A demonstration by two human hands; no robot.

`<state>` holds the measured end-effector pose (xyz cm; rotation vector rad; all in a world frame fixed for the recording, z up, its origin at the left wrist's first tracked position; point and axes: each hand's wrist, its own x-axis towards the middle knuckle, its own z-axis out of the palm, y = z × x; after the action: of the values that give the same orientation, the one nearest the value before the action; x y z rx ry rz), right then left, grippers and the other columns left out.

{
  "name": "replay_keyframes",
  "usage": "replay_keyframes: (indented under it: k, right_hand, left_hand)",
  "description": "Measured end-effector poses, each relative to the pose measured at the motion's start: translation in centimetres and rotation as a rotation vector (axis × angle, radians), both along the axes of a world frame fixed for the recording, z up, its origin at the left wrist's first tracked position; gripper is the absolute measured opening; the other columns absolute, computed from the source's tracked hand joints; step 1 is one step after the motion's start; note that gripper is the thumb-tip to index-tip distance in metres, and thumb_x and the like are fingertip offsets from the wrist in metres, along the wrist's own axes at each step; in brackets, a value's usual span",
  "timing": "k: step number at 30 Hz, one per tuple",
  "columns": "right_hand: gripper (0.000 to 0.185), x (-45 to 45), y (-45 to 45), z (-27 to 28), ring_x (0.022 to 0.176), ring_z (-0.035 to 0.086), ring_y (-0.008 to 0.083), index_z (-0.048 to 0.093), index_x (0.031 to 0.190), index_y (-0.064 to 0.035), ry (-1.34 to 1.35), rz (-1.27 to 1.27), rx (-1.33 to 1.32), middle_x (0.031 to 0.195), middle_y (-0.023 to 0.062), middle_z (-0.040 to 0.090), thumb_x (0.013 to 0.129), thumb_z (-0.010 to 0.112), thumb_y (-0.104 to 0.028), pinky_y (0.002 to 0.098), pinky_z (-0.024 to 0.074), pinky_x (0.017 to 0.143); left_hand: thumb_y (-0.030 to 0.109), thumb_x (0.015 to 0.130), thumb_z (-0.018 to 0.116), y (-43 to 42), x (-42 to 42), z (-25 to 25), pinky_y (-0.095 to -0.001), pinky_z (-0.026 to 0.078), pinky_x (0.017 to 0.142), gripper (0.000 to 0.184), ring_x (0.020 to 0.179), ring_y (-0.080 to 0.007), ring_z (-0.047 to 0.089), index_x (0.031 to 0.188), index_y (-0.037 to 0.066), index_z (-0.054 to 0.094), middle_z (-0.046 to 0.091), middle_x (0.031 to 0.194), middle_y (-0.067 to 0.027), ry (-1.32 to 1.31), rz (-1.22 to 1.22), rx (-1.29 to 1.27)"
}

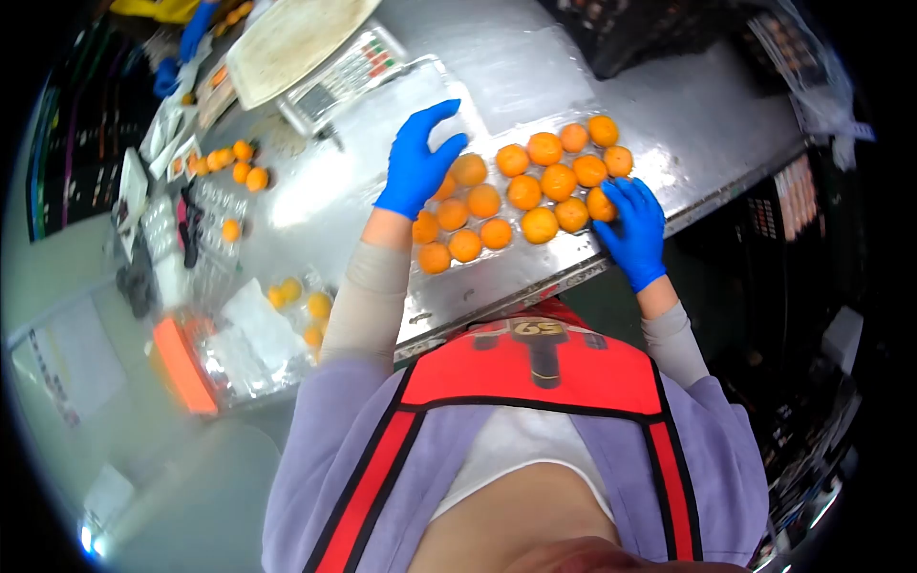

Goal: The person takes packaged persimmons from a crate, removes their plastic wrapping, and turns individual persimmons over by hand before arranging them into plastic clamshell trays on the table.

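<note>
Along the near edge of the metal worktop (pixel 334 186), 2 blocks of oranges are being kept in rows, apparently by clear plastic trays, whose shape would stop round fruit from rolling. In the right block (pixel 559 181), 11 oranges are being shown; in the left block (pixel 483 200), at least 8, some being partly covered by a glove. At the right end of the near row, 1 orange (pixel 601 203) is being touched by the right hand (pixel 635 231), its thumb and fingers being curved about the fruit, perhaps to steady it; whether it is being firmly gripped cannot be told. By the left hand (pixel 417 160) nothing visible is being held: its fingers are being kept open, thumb apart, over the far side of the left block. Blue gloves are being worn on both, probably to keep skin off the fruit.

Light is being thrown back by the metal in bright patches. Beyond the left hand, space is being taken up by a weighing scale (pixel 368 65), and further left by loose oranges (pixel 257 179). At the far edge, a black crate (pixel 635 38) is being supported. At upper left, another person's gloved hand (pixel 196 33) is being glimpsed.
</note>
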<state>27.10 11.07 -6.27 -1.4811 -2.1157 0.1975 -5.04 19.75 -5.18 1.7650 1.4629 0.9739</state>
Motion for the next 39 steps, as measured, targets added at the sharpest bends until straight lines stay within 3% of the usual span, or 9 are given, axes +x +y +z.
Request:
replay_keyframes:
  k: [4,7,13,22,24,28,33,35,39]
  right_hand:
    - [0.052,0.8,0.1,-1.1,0.111,0.050,0.0379,0.059,0.117,-0.0132,-0.141,0.019,-0.064,0.121,0.0142,0.055,0.068,0.074,-0.021,0.0467,0.0416,0.093]
    - [0.052,-0.2,1.1,0.8,0.112,0.050,0.0373,0.058,0.118,-0.0114,-0.039,0.088,-0.088,0.121,0.0154,0.054,0.069,0.074,-0.021,0.0461,0.0410,0.094]
    - [0.047,-6.6,3.1,1.5,0.110,0.052,0.0325,0.057,0.119,-0.0089,0.189,0.286,-0.174,0.117,0.0149,0.056,0.074,0.070,-0.015,0.0410,0.0409,0.094]
    - [0.046,-11.4,2.4,0.9,0.114,0.050,0.0320,0.059,0.118,-0.0097,0.218,0.499,-0.300,0.118,0.0144,0.056,0.074,0.072,-0.015,0.0398,0.0403,0.097]
    - [0.046,-11.4,2.0,0.4,0.113,0.051,0.0320,0.059,0.118,-0.0092,0.249,0.489,-0.340,0.117,0.0147,0.056,0.074,0.072,-0.015,0.0397,0.0408,0.096]
    - [0.045,-11.5,1.5,0.2,0.111,0.052,0.0322,0.059,0.117,-0.0086,0.268,0.500,-0.352,0.116,0.0151,0.056,0.074,0.071,-0.015,0.0396,0.0419,0.095]
    - [0.044,-11.6,1.4,1.0,0.111,0.052,0.0323,0.060,0.116,-0.0087,0.256,0.522,-0.304,0.117,0.0151,0.057,0.075,0.071,-0.016,0.0398,0.0420,0.095]
    - [0.038,-11.7,1.4,1.2,0.098,0.056,0.0309,0.062,0.111,-0.0086,0.274,0.519,-0.196,0.105,0.0127,0.060,0.074,0.071,-0.015,0.0391,0.0454,0.086]
    - [0.038,-11.5,1.1,1.5,0.099,0.056,0.0316,0.062,0.111,-0.0087,0.240,0.504,-0.200,0.105,0.0131,0.060,0.075,0.071,-0.015,0.0394,0.0454,0.086]
  left_hand:
    - [0.016,0.078,0.070,-5.4,-5.7,-0.6,-0.0347,0.044,0.093,0.045,0.108,-0.0245,0.057,0.121,0.011,0.059,0.061,0.115,-0.0097,-0.054,0.255,-0.076]
    - [0.011,0.080,0.069,-9.8,-7.2,-0.9,-0.0328,0.044,0.093,0.044,0.107,-0.0208,0.056,0.122,0.008,0.057,0.059,0.118,-0.0091,0.013,0.300,-0.113]
    - [0.020,0.072,0.072,-14.8,-5.9,-0.6,-0.0399,0.044,0.090,0.054,0.103,-0.0308,0.056,0.123,0.014,0.056,0.061,0.112,-0.0110,0.342,0.242,-0.037]
    - [0.025,0.066,0.074,-15.4,-4.2,0.5,-0.0404,0.046,0.082,0.061,0.094,-0.0305,0.056,0.123,0.015,0.053,0.060,0.104,-0.0109,0.386,0.289,-0.035]
    - [0.024,0.064,0.075,-16.6,-4.4,-0.1,-0.0407,0.043,0.087,0.060,0.103,-0.0300,0.054,0.120,0.016,0.054,0.057,0.114,-0.0110,0.396,0.164,-0.053]
    - [0.022,0.062,0.075,-17.9,-2.6,-1.7,-0.0430,0.034,0.098,0.056,0.120,-0.0304,0.043,0.114,0.016,0.056,0.044,0.134,-0.0095,0.561,0.191,-0.041]
    - [0.022,0.062,0.075,-17.6,-1.9,-2.5,-0.0426,0.032,0.100,0.054,0.120,-0.0296,0.043,0.112,0.016,0.057,0.044,0.133,-0.0099,0.657,0.208,-0.011]
    - [0.022,0.062,0.075,-17.5,-2.0,-2.6,-0.0426,0.031,0.101,0.054,0.121,-0.0295,0.043,0.112,0.016,0.057,0.044,0.134,-0.0101,0.662,0.200,-0.020]
    - [0.023,0.062,0.075,-17.3,-2.7,-2.2,-0.0428,0.030,0.103,0.051,0.125,-0.0308,0.040,0.110,0.015,0.058,0.043,0.135,-0.0105,0.636,0.164,-0.016]
